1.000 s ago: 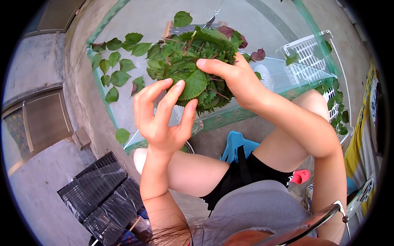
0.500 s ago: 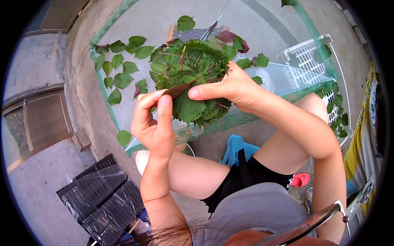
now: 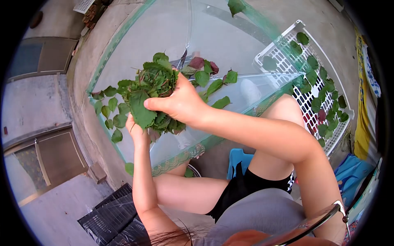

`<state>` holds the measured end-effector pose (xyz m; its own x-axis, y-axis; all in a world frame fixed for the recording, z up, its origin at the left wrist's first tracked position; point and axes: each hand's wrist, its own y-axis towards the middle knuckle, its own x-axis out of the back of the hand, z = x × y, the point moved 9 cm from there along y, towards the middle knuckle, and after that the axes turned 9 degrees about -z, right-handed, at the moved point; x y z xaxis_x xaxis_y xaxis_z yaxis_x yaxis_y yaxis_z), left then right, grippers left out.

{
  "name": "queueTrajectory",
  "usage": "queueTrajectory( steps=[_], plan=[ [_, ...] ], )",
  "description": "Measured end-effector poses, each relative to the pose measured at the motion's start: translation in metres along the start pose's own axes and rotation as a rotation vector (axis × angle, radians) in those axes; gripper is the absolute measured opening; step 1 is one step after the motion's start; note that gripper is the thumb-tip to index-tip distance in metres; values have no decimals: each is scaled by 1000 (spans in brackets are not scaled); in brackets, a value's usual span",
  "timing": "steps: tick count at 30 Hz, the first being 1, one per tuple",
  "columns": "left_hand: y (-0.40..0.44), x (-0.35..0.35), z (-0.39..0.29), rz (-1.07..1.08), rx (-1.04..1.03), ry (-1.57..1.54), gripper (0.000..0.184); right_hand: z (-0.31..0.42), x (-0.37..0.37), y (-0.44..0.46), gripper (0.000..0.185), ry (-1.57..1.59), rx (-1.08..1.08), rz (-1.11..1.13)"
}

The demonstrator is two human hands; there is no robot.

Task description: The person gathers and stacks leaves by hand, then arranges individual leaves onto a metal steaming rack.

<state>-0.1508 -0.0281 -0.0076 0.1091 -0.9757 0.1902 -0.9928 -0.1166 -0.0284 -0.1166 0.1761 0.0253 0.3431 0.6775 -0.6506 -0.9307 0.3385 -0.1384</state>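
Note:
A thick bundle of green leaves (image 3: 154, 82) with stems showing is held above a transparent, green-edged mesh cover (image 3: 135, 45). My right hand (image 3: 180, 100) grips the bundle from its right side, the thumb pressed on a large leaf. Below the bundle, my left hand (image 3: 135, 125) reaches up to its lower left; its fingers are mostly hidden behind the leaves. Loose leaves (image 3: 110, 107) lie to the left of the bundle, and more green and purple leaves (image 3: 203, 78) lie to its right.
A white slotted crate (image 3: 301, 98) with several leaves stands at the right. Near my legs is a blue stool (image 3: 239, 158). Black plastic crates (image 3: 108, 217) sit at the lower left. Yellow and white cloth (image 3: 363, 123) hangs along the right edge.
The view has turned, showing more of the white crate. My right hand has carried the bundle left, and my left hand has gone from its front to beneath it.

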Motion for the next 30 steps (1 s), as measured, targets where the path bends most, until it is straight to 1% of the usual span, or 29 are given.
queueTrajectory(
  steps=[1, 2, 3, 5, 6, 7, 9, 11, 12, 14, 16, 18, 19, 20, 21, 22, 23, 24, 26, 27, 28, 30],
  plan=[
    [-8, -20, 16, -112, 257, -289, 28, 3, -1, 0, 56, 8, -21, -7],
    [-6, -43, 14, -44, 238, -241, 28, 6, -2, 0, 55, 17, -46, -12],
    [-5, -64, 4, 30, 169, -154, 28, 11, -3, -2, 45, -4, -29, -19],
    [6, -99, -26, 136, -116, 119, 27, 10, -3, -2, 46, -39, 8, -62],
    [13, -118, -40, 158, -268, 244, 27, 13, -2, 0, 48, -45, -3, -69],
    [21, -137, -49, 170, -377, 333, 27, 16, -2, 1, 50, -52, -14, -76],
    [37, -178, -49, 213, -502, 435, 28, 22, 2, 4, 52, -68, -34, -92],
    [53, -212, -30, 276, -525, 437, 28, 28, 6, 7, 52, -34, -54, -97],
    [60, -225, -11, 318, -499, 406, 28, 31, 6, 8, 52, -1, -64, -90],
    [69, -232, 25, 410, -442, 269, 27, 33, 9, 11, 52, 49, -90, -85],
    [65, -238, 27, 507, -393, 136, 27, 38, 9, 11, 52, 100, -119, -82],
    [32, -244, 12, 560, -790, 793, 23, 40, 8, 7, 53, 153, -159, -92],
    [30, -241, 23, 588, -762, 864, 30, 40, 8, 4, 53, 113, -128, -118],
    [24, -239, 28, 596, -760, 864, 30, 39, 10, 2, 53, 27, -70, -161],
    [19, -236, 34, 552, -810, 919, 34, 45, 12, 0, 53, -148, 42, -246],
    [16, -235, 38, 508, -863, 975, 38, 43, 12, -4, 53, -144, 43, -253],
    [18, -234, 50, 508, -821, 1053, 45, 36, 9, -8, 52, -128, -22, -222],
    [16, -235, 54, 512, -820, 1055, 45, 30, 6, -12, 52, -113, -88, -189],
    [28, -229, 70, 439, -592, 1058, 45, 27, 5, -17, 53, -112, -77, -197],
    [26, -230, 61, 379, -665, 1048, 45, 27, 5, -19, 52, -119, -70, -199],
    [27, -233, 58, 381, -664, 1052, 45, 28, 5, -20, 52, -126, -62, -200],
    [22, -242, 43, 357, -826, 1041, 45, 24, 4, -23, 51, -140, -84, -194]
  ],
)
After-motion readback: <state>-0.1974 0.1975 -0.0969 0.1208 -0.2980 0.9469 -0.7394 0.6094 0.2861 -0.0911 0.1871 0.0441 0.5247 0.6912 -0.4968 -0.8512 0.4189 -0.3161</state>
